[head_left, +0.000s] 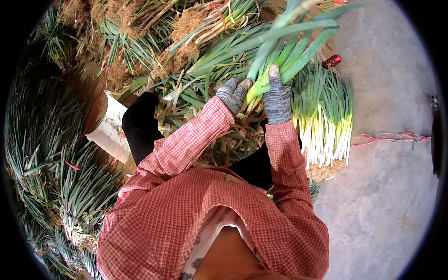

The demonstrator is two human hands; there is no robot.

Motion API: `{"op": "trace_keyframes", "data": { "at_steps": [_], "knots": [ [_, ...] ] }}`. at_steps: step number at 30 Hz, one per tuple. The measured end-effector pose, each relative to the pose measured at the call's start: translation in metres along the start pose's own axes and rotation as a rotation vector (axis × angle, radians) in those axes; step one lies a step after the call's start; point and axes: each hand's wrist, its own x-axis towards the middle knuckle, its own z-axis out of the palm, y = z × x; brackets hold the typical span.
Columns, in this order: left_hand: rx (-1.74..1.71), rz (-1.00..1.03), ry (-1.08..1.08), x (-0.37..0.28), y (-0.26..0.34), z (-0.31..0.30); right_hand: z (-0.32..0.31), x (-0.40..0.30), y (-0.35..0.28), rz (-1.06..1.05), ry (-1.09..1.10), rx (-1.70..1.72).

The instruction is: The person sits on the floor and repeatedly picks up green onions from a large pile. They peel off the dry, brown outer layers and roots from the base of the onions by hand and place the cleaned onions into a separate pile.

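Observation:
Both my hands wear grey knitted gloves with bare fingertips and hold one green onion stalk [258, 86] with broad green leaves fanning up and to the right. My left hand [233, 94] grips it from the left, thumb and fingertips on the stalk. My right hand [278, 96] grips it from the right, its thumb pointing up along the leaf base. The root end is partly hidden between my hands. Beneath them lies a heap of peeled leaves and husks [238, 140]. Right beside my right forearm lies a row of cleaned green onions [325, 129], white stems and roots towards me.
Untrimmed green onion bundles with brown roots [185, 28] lie at the top, some tied with red string. More bundles [84, 182] fill the left side. A pale curved sheet [110, 127] is left of my knee. Red twine [385, 136] lies on the concrete floor [381, 196].

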Motion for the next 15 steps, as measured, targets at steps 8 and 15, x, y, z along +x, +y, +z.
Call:
{"op": "trace_keyframes", "data": {
  "at_steps": [8, 15],
  "knots": [
    [-0.225, -0.506, 0.272, 0.040, -0.054, -0.029, 0.002, 0.001, 0.014, -0.054, -0.111, 0.396],
    [-1.012, -0.323, -0.308, 0.016, -0.011, -0.021, -0.046, 0.036, -0.018, -0.002, -0.080, 0.528]
  ]
}}
